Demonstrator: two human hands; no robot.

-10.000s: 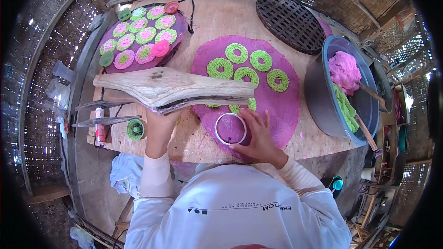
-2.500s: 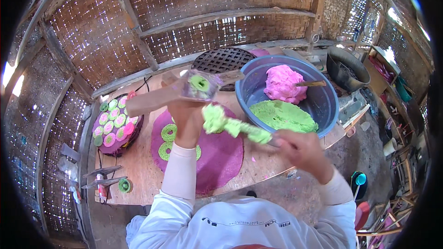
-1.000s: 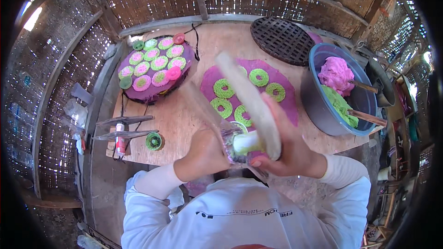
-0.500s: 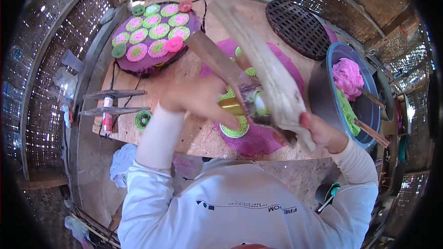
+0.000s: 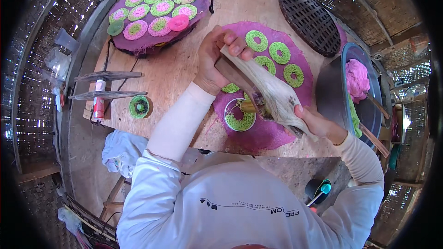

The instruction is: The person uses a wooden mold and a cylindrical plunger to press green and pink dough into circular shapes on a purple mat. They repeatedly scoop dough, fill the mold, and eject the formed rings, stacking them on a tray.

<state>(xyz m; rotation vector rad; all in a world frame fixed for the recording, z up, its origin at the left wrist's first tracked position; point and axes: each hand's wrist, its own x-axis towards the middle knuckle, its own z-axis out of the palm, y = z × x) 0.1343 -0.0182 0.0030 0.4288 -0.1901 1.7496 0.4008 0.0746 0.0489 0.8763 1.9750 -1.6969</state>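
Both my hands hold a wooden lever press [image 5: 272, 90], two long pale and brown handles with a brass-coloured cylinder [image 5: 248, 106] sticking out. My left hand [image 5: 217, 57] wraps round the far left ends of the handles, squeezing them close together. My right hand [image 5: 323, 124] grips the near right end, thumb on top. Below the cylinder, a white ring mould [image 5: 225, 116] lies on a purple mesh cloth [image 5: 263, 142]. Green dough strands [image 5: 240, 123] form a partial ring inside it. Several finished green strand rings [image 5: 279, 52] lie farther back, some partly hidden by the press.
A round purple-covered tray [image 5: 134, 46] with several pink and green rounds stands at the far left. At right is a grey tub [image 5: 330, 87] with pink dough [image 5: 357, 80] and green dough. A dark woven tray [image 5: 309, 22], a small green mould [image 5: 139, 106] and another wooden press [image 5: 108, 95] also lie around.
My left hand has moved from beside the mould up to the handle ends. The handles, spread apart before, are now pressed together. Green strands show inside the mould, and the view has shifted slightly.
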